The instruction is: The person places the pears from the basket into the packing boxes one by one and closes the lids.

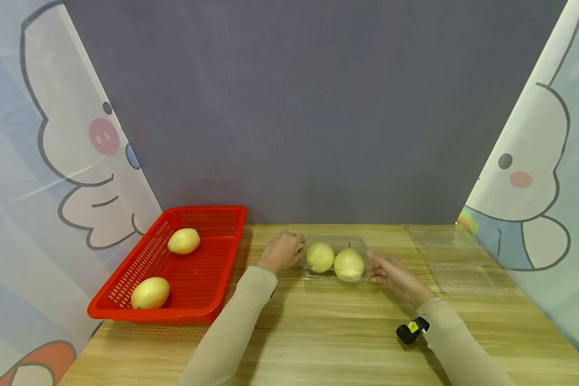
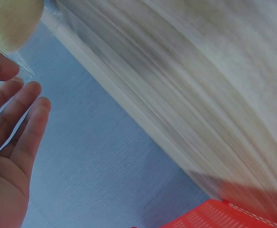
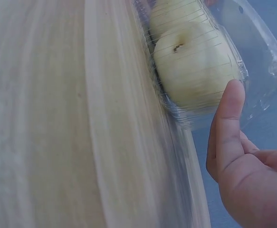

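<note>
A clear plastic clamshell box [image 1: 327, 276] with its lid raised stands on the wooden table. Two pale yellow pears [image 1: 349, 265] lie side by side in it, one with its stem up. At the box's left end is my left hand [image 1: 283, 252]; its thumb and index finger pinch a thin plastic edge, the other fingers [image 2: 29, 128] spread loosely. My right hand [image 1: 396, 276] is at the right end, its thumb [image 3: 231, 102] straight against the rim beside a pear [image 3: 193, 66]. Another fingertip of it touches the lid's edge [image 3: 273, 66].
On the left stands a red plastic basket [image 1: 200, 276] with two yellow fruits [image 1: 150, 292] lying apart in it. Clear plastic packaging [image 1: 455, 257] lies at the back right. A grey panel [image 1: 318, 107] rises behind the table, with printed cloth [image 1: 526, 203] at the sides.
</note>
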`<state>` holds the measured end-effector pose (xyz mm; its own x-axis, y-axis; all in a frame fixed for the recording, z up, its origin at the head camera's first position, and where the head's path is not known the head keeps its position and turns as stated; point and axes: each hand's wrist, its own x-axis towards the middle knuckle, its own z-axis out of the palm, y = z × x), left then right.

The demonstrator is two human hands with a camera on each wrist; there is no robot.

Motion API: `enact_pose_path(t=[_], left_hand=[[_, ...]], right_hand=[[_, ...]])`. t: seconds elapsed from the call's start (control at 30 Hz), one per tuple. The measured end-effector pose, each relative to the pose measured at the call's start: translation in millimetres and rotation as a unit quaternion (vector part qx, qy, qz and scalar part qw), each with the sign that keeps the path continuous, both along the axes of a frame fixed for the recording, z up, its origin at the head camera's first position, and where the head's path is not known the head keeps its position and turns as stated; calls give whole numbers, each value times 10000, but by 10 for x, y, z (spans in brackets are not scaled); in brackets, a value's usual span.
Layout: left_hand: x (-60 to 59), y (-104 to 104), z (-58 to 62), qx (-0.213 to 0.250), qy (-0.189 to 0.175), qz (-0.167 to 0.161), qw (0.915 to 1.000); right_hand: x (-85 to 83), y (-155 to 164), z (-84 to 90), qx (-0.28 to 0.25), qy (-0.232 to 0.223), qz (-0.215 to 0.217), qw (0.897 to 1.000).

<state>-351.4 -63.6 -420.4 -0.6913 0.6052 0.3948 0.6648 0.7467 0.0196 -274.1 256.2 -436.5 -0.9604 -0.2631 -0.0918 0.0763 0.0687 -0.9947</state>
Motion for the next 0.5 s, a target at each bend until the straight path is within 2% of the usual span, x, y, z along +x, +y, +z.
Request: enact_pose_path(t=[0.5], left_hand=[[26, -3, -19, 150, -249, -14, 9996]], right_hand=[[-7, -10, -43, -3, -9, 16, 10000]])
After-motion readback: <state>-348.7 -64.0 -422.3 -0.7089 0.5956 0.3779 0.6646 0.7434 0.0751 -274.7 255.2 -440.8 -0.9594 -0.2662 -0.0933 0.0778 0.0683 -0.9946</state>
